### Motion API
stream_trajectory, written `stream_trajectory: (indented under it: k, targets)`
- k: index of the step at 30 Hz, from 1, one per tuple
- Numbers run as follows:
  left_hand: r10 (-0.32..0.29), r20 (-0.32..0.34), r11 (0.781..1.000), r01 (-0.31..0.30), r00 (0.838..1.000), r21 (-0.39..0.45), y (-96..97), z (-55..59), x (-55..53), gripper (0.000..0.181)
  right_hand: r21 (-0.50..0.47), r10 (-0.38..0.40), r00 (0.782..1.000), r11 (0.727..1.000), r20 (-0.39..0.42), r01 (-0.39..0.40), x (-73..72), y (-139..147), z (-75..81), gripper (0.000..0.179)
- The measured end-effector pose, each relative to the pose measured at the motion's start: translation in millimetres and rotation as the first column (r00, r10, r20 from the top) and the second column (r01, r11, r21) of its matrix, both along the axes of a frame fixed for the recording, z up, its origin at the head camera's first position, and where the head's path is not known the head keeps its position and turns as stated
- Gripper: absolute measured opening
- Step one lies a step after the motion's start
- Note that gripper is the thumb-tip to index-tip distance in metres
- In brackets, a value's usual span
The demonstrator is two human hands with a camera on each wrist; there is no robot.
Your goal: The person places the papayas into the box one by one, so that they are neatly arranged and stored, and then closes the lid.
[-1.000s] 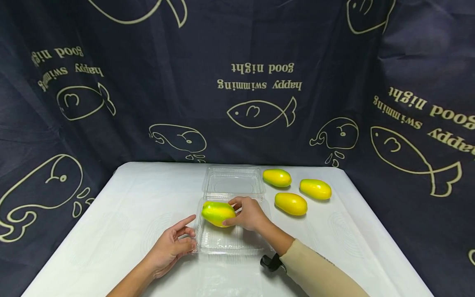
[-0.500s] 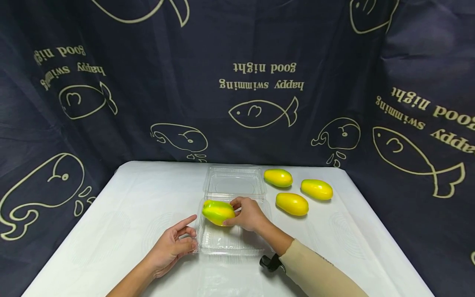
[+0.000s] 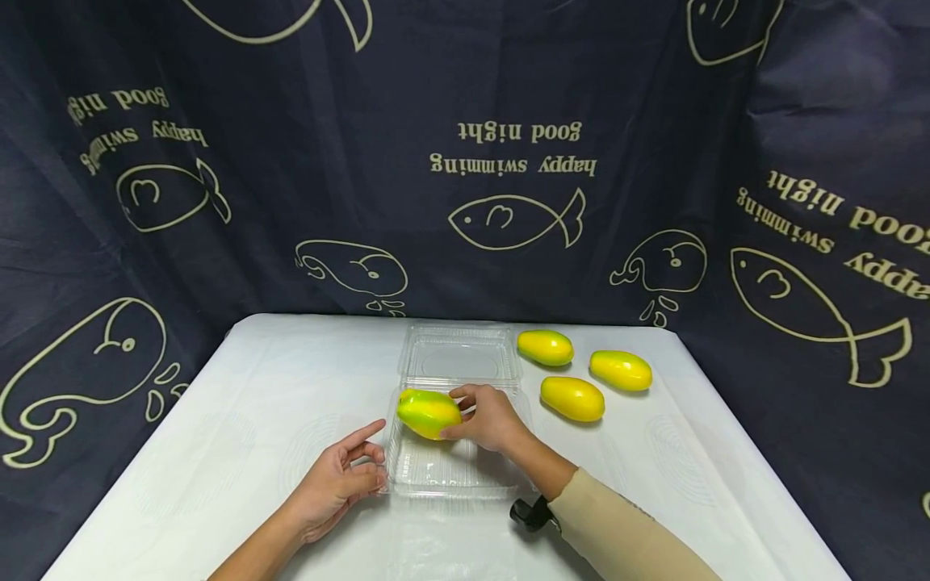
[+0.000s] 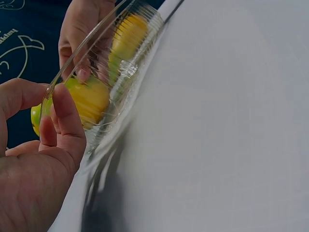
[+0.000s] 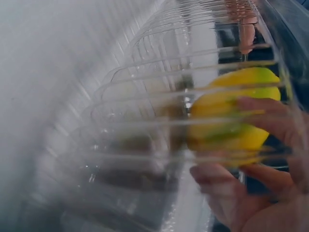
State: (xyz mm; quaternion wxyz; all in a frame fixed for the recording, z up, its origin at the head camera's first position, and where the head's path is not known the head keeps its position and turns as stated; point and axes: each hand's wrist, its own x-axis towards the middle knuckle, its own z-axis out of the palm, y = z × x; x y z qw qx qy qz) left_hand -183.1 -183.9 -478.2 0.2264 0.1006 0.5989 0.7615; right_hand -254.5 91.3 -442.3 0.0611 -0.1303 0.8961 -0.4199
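Note:
My right hand grips a yellow-green papaya, thumb on the near side and fingers on the far side. The papaya is over the bottom half of a clear plastic clamshell box, towards its left side; whether it touches the floor of the box is unclear. In the right wrist view the papaya shows through the ribbed clear wall. My left hand is at the box's left edge. The left wrist view shows its thumb and a finger pinching the clear rim.
Behind the bottom half, the hinged lid lies folded back, flat on the white table. Several more papayas lie right of the box: one at the back, another farther right. A dark patterned cloth hangs around the table.
The papaya has shifted very slightly away from me in my right hand's grip. My left hand stays at the box's edge. The head view has moved a little.

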Motion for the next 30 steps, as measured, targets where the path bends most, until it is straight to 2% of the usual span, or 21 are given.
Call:
stream_trajectory:
  k: [10,19,30]
  targets:
    - [0.015,0.006,1.000,-0.015,1.000,0.001,-0.1,0.7,0.9,0.095,-0.029,0.016,1.000,0.999,0.003,-0.016,-1.1,0.7,-2.9,0.063]
    - [0.018,0.007,1.000,-0.018,1.000,-0.001,0.5,1.9,1.1,0.094,0.007,0.007,1.000,1.000,0.009,-0.007,-1.5,0.8,-3.4,0.069]
    - [0.023,0.005,1.000,-0.022,1.000,-0.013,-0.6,1.3,0.9,0.095,0.033,0.015,1.000,0.999,-0.011,-0.015,-0.9,0.9,-3.2,0.064]
